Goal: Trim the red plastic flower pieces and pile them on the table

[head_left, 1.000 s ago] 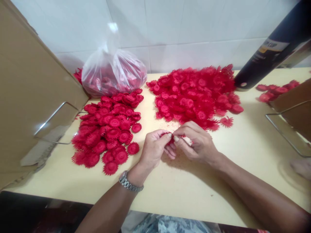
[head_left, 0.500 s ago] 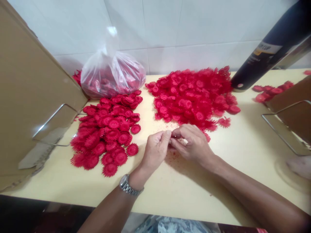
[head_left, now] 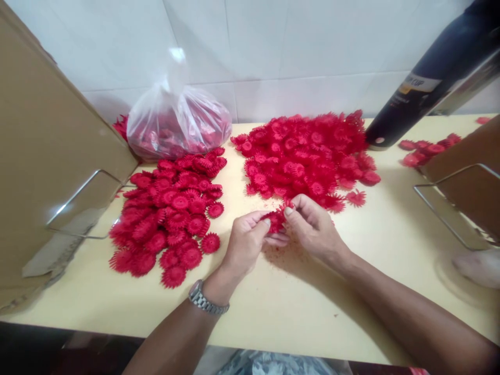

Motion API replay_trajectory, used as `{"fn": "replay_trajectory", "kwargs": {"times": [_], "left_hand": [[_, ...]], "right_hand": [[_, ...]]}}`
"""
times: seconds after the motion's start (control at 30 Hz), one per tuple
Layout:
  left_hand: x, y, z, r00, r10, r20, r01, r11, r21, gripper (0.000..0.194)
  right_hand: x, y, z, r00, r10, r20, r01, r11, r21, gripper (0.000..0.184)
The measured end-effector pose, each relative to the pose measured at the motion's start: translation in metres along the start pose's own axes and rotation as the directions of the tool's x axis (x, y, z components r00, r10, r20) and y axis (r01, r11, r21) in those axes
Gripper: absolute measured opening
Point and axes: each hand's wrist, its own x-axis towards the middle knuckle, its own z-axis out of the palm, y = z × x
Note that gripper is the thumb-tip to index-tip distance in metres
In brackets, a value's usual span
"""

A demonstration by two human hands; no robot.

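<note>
Between my hands is a red artificial flower piece point(head_left: 275, 221) with a toothed, petal-like edge. My left hand point(head_left: 248, 240) is closed on its left side, thumb on top and fingers beneath. My right hand point(head_left: 313, 229) pinches the flower piece's upper right edge between thumb and forefinger; whether it is one piece or two overlapping ones I cannot tell. Just beyond my fingers lies a heap of loose red flower pieces point(head_left: 300, 156). To the left spreads another pile of round red flower pieces point(head_left: 172, 213), more compact in shape.
A tied clear plastic bag point(head_left: 177, 125) of red pieces stands at the back left. A dark bottle point(head_left: 414, 88) leans at the back right. Cardboard point(head_left: 58, 156) with a wire handle point(head_left: 78, 200) borders the left, more cardboard point(head_left: 464, 161) the right. Red crumbs dot the yellow table point(head_left: 250, 312).
My hands have turned and drawn slightly apart, so the red flower piece now shows between them. Earlier my fingertips were together and hid it. The view has shifted slightly.
</note>
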Motion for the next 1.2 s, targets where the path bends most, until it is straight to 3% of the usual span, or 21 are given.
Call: {"fn": "replay_trajectory", "kwargs": {"times": [0.1,0.2,0.27,0.33,0.4,0.47,0.53,0.73,0.93,1.03,1.13,1.2], "left_hand": [[0.000,0.002,0.000,0.999,0.003,-0.045,-0.004,1.000,-0.015,0.016],[-0.001,0.005,-0.001,0.992,0.018,-0.122,-0.020,1.000,-0.010,0.010],[-0.002,0.006,-0.002,0.995,0.012,-0.101,-0.014,1.000,-0.016,0.008],[-0.002,0.006,-0.003,0.999,-0.007,-0.037,0.006,1.000,-0.028,0.009],[-0.003,0.006,-0.003,1.000,-0.019,-0.015,0.019,0.999,-0.030,0.010],[-0.002,0.005,-0.004,0.999,-0.014,-0.038,0.014,1.000,-0.014,0.011],[-0.001,0.003,-0.004,0.998,-0.012,-0.056,0.013,1.000,0.020,0.012],[0.000,-0.001,-0.006,0.997,0.015,-0.072,-0.008,0.996,0.083,0.018],[0.000,-0.007,-0.011,0.996,0.066,-0.062,-0.058,0.990,0.125,0.023],[0.001,-0.010,-0.013,0.995,0.077,-0.065,-0.067,0.986,0.153,0.024],[0.000,-0.010,-0.013,0.994,0.090,-0.062,-0.078,0.982,0.170,0.025],[-0.001,-0.008,-0.012,0.994,0.098,-0.042,-0.089,0.979,0.184,0.026]], "right_hand": [[0.004,0.002,-0.006,0.997,-0.033,-0.066,0.029,0.998,-0.059,0.019],[0.013,0.003,-0.024,0.956,-0.176,-0.233,0.100,0.947,-0.306,0.015],[0.020,0.005,-0.036,0.917,-0.321,-0.235,0.136,0.808,-0.573,0.011],[0.025,0.007,-0.045,0.889,-0.437,-0.136,0.163,0.579,-0.799,0.006],[0.027,0.009,-0.049,0.855,-0.516,-0.057,0.173,0.387,-0.906,0.011],[0.027,0.010,-0.048,0.826,-0.563,-0.022,0.180,0.300,-0.937,0.016],[0.025,0.010,-0.045,0.815,-0.580,0.003,0.231,0.319,-0.919,0.018],[0.020,0.004,-0.032,0.820,-0.565,0.092,0.453,0.542,-0.708,0.014],[0.010,-0.005,-0.019,0.816,-0.571,0.091,0.529,0.673,-0.517,0.012],[0.005,-0.007,-0.014,0.876,-0.470,0.109,0.470,0.777,-0.419,0.011],[0.002,-0.006,-0.010,0.958,-0.226,0.173,0.269,0.920,-0.286,0.017],[0.002,-0.005,-0.010,0.961,-0.102,0.255,0.149,0.974,-0.169,0.019]]}}
